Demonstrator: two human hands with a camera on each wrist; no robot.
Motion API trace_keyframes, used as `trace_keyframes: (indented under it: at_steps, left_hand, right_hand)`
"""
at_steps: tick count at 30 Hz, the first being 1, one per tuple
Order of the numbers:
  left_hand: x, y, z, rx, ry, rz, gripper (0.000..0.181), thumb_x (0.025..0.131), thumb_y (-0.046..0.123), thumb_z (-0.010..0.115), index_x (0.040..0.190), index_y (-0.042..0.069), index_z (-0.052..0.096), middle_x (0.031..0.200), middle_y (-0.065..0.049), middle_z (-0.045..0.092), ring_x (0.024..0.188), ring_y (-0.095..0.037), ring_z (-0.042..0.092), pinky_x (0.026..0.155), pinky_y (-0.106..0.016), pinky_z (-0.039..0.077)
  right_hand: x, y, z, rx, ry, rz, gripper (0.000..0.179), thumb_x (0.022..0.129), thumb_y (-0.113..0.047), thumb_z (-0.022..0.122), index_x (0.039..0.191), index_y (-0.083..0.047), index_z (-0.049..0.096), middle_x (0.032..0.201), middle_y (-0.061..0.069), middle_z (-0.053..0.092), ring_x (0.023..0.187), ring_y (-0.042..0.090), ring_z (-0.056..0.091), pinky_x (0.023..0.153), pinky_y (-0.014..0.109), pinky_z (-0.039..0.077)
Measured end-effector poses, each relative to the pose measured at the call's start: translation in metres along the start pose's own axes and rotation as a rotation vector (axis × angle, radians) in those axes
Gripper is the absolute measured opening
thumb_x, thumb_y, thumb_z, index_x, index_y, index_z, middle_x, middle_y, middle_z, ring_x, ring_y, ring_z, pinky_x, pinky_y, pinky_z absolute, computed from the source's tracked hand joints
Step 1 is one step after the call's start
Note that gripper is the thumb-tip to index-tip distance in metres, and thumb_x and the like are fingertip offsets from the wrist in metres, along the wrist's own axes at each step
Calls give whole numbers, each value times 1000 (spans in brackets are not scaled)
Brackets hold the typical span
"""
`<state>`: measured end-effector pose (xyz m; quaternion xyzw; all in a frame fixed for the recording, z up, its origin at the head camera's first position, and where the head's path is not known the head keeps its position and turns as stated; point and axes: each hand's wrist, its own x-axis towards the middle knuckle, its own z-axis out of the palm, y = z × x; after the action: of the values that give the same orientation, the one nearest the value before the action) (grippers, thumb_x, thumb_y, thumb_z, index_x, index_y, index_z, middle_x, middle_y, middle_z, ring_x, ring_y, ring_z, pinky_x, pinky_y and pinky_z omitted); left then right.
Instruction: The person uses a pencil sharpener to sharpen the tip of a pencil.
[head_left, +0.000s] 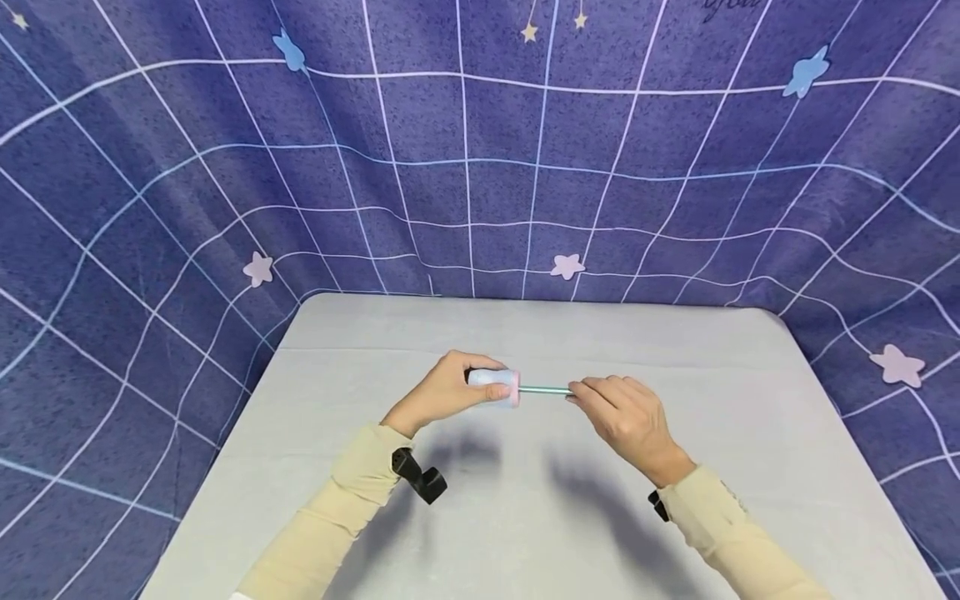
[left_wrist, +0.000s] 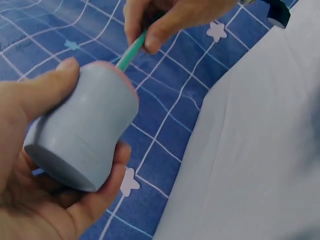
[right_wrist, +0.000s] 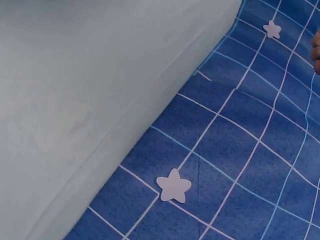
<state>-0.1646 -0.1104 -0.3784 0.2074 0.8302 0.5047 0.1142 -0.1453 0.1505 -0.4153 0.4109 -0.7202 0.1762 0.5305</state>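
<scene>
Held sideways above the table is a pale blue, narrow-waisted, cup-like body (head_left: 486,379) with a pink rim (head_left: 515,388). My left hand (head_left: 442,390) grips it, thumb on one side and fingers round the other, as the left wrist view shows. From the pink end a thin green rod (head_left: 546,390) runs straight across to my right hand (head_left: 626,417), which pinches it between thumb and fingers. The rod's far end is hidden in that hand. In the right wrist view only some fingertips (right_wrist: 316,54) show at the right edge; whose hand cannot be told.
A table (head_left: 360,333) under a pale cloth lies below both hands, whose shadows fall on it. Behind and beside it hangs a blue curtain (head_left: 495,192) with grid lines and stars. Black straps with small cameras (head_left: 420,477) sit at the wrists.
</scene>
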Motion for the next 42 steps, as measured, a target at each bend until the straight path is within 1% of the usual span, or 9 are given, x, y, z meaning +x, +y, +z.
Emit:
trace_keyframes:
  at_steps: [6,14,18,21,25,28,31,36,42]
  left_hand:
    - [-3,6,9,125,92,43,43,74,23,83,111,5,71,102,-9,71,79,-14,61,67,-26,51]
    - [-5,1,22,284,246,299,50,68,16,86,113,0,69,107,-8,70,93,-19,66,75,-26,52]
    - [-5,-3,21,315,240,419,49,68,15,86,112,0,69,107,-9,69,97,-20,66,80,-29,55]
    - [-7,-5,19,311,210,449,48,69,15,85,112,2,70,108,-10,69,97,-21,66,80,-29,55]
    - [-9,-8,16,312,196,457,48,69,16,85,112,3,70,109,-10,69,96,-21,66,77,-27,55]
    - [-9,-10,16,318,201,456,47,71,18,84,113,3,69,109,-8,69,96,-19,66,77,-27,55]
    - [-9,-10,15,310,209,418,46,73,19,83,114,3,69,107,-6,69,91,-16,64,73,-25,53]
    - [-10,-3,14,250,215,288,43,75,21,82,113,6,70,105,-3,70,82,-13,61,66,-23,49]
    - [-7,5,6,84,131,116,32,81,21,76,110,7,71,107,-8,71,85,-13,62,70,-25,50]
  right_hand:
    - [-1,-5,-2,127,-123,190,21,94,-22,61,84,-6,71,70,0,67,51,10,55,43,22,42]
    - [6,-8,-8,268,-383,574,5,76,-9,77,79,-10,73,61,-7,62,46,-6,37,41,13,31]
    - [10,-3,-12,415,-537,744,8,83,-13,72,75,-14,72,55,-11,55,46,-5,38,42,17,33]
    - [11,1,-14,495,-638,786,15,88,-15,67,73,-15,69,54,-11,52,46,-3,38,43,19,33]
    - [12,0,-14,508,-678,746,15,89,-15,65,74,-15,68,56,-12,53,47,-4,37,43,19,33]
    - [9,-3,-11,459,-616,670,2,85,-16,70,84,-14,70,60,-11,57,48,-5,38,44,18,34]
    - [3,-6,-9,356,-494,532,15,81,-16,75,93,-11,66,66,-9,60,51,-5,40,45,16,36]
    - [-3,-9,-7,142,-245,271,14,93,-24,62,88,-10,64,72,-6,63,54,4,50,46,18,40]
    - [6,-8,-3,-28,31,105,21,94,-20,60,82,-7,72,75,1,69,55,15,58,46,26,41]
